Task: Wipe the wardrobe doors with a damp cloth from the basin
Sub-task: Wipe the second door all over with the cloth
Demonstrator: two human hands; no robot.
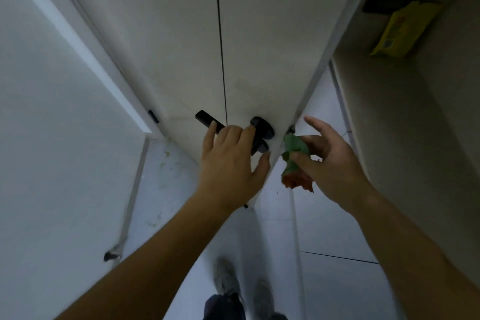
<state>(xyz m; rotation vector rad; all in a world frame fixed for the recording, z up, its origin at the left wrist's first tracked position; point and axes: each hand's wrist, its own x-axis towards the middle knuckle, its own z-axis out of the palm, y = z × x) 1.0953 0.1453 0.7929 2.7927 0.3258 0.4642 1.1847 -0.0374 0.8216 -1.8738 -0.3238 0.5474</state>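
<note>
Left hand (pixel 231 161): held open, fingers extended and slightly spread. The index fingertip is laid on the left handle (pixel 207 119), a black bar; the other fingertips are set against the right handle (pixel 262 128), also black. The thumb is stretched out towards the lower edge of the door. Nothing is grasped.

Right hand (pixel 335 163): a cloth (pixel 296 157) is pinched between the thumb and the curled middle fingers; the index finger is held out straight and free.

Cloth: crumpled, green in the upper part and orange at the hanging end. It is held just beside the right edge of the wardrobe doors (pixel 272 34); contact with the panel cannot be told.

Wardrobe doors: two pale, plain panels, shut and divided by a thin dark seam (pixel 220 34). The handles are mounted on either side of it.

Surroundings: a yellow packet (pixel 405 30) is laid on a shelf (pixel 441 41) at right. A pale tiled floor (pixel 324 228) and a pair of grey shoes (pixel 226 279) are seen below.
</note>
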